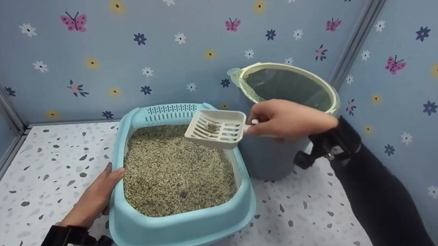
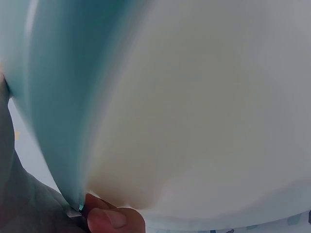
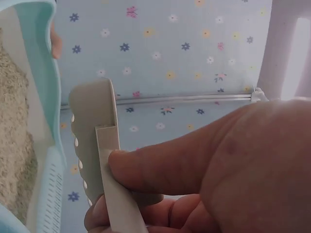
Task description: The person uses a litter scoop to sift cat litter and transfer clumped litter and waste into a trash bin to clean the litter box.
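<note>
Scoop point(image 1: 216, 128) in right grip point(image 1: 282, 119) over litter box point(image 1: 181, 225) rim beside bin point(image 1: 326, 87); left grip point(image 1: 95, 196) curled on opposite rim.

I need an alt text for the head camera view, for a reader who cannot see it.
A person's right hand holds a white slotted scoop above a light blue litter box filled with pale litter. The left hand grips the box's left rim. A lined bin stands behind, on a speckled floor.
</note>
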A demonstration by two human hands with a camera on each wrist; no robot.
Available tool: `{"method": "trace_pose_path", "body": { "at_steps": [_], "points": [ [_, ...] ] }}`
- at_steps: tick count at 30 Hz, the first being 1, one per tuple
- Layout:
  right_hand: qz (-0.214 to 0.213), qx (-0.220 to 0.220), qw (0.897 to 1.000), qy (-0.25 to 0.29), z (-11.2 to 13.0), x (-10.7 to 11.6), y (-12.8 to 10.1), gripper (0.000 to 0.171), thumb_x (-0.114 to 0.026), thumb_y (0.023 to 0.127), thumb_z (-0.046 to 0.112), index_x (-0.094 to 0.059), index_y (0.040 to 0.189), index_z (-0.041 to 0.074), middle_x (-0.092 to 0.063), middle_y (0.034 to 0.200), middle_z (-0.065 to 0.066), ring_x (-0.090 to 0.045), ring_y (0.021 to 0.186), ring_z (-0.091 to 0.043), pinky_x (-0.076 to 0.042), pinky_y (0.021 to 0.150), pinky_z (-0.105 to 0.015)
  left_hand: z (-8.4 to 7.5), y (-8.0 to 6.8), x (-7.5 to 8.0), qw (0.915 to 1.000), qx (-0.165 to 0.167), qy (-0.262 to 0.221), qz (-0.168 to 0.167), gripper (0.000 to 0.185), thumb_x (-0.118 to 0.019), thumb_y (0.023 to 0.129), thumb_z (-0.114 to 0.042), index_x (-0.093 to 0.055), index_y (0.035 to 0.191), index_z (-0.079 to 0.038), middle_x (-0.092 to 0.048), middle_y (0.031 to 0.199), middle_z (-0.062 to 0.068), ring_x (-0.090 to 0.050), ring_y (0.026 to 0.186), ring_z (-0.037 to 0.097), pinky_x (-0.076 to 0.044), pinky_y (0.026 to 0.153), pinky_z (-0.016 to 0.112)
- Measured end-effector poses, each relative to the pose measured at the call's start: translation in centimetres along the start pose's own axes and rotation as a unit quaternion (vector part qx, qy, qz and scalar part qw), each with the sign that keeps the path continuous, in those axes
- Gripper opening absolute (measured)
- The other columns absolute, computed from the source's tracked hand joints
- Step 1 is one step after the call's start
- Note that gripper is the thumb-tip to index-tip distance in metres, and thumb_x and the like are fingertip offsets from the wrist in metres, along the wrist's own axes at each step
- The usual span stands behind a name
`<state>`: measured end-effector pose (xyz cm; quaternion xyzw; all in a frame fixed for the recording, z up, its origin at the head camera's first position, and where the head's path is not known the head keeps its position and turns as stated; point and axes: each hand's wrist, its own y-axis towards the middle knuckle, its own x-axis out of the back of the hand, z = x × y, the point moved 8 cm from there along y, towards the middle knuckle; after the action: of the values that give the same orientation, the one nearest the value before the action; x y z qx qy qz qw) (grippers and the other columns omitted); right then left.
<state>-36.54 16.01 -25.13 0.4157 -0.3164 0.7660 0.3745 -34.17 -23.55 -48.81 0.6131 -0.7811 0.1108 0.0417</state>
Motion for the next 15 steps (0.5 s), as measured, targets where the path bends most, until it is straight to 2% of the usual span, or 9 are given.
{"method": "trace_pose_path", "body": {
  "at_steps": [4,7,11,14,15],
  "points": [
    [-0.024,-0.023,0.999,0.019,-0.9,3.5,-0.9,0.028,-0.073,0.109,0.039,-0.074,0.114,0.011,-0.064,0.088,-0.004,-0.057,0.067,-0.02,-0.051,0.059,-0.033,-0.1,-0.1,-0.1,1.0,-0.004,-0.005,0.004,0.085,-0.042,0.117,-0.061,0.004,0.18,-0.029,-0.065,0.093,0.015,-0.06,0.061,0.018,-0.046,0.048,0.03],
    [-0.046,-0.044,0.998,0.018,-2.0,5.8,-1.7,0.032,-0.073,0.109,0.041,-0.074,0.114,0.009,-0.062,0.087,-0.004,-0.054,0.071,-0.019,-0.048,0.06,-0.032,-0.1,-0.1,0.0,1.0,-0.002,-0.004,0.001,0.086,-0.042,0.116,-0.062,0.005,0.18,-0.029,-0.067,0.1,0.02,-0.068,0.068,0.022,-0.052,0.051,0.032],
    [-0.063,-0.076,0.995,0.02,-3.9,8.1,-2.6,0.035,-0.072,0.11,0.044,-0.073,0.116,0.009,-0.057,0.086,-0.003,-0.053,0.072,-0.02,-0.048,0.061,-0.033,-0.2,-0.2,0.2,1.0,-0.004,-0.003,0.0,0.086,-0.042,0.116,-0.062,0.006,0.18,-0.03,-0.065,0.121,0.029,-0.075,0.083,0.029,-0.06,0.058,0.039],
    [-0.068,-0.1,0.992,0.032,-5.7,9.0,-3.1,0.036,-0.071,0.111,0.044,-0.069,0.113,0.008,-0.054,0.084,-0.002,-0.053,0.069,-0.021,-0.047,0.058,-0.034,-0.1,-0.2,0.2,1.0,-0.009,-0.003,0.001,0.085,-0.042,0.116,-0.061,0.006,0.18,-0.031,-0.062,0.127,0.031,-0.075,0.089,0.032,-0.062,0.061,0.042],
    [-0.071,-0.106,0.991,0.035,-6.3,9.3,-3.3,0.037,-0.071,0.111,0.044,-0.069,0.111,0.008,-0.054,0.083,-0.002,-0.053,0.068,-0.02,-0.046,0.057,-0.034,-0.1,-0.2,0.2,0.9999,-0.01,-0.005,0.001,0.085,-0.042,0.116,-0.061,0.006,0.18,-0.031,-0.062,0.125,0.031,-0.075,0.088,0.033,-0.062,0.06,0.041]
  ]
}}
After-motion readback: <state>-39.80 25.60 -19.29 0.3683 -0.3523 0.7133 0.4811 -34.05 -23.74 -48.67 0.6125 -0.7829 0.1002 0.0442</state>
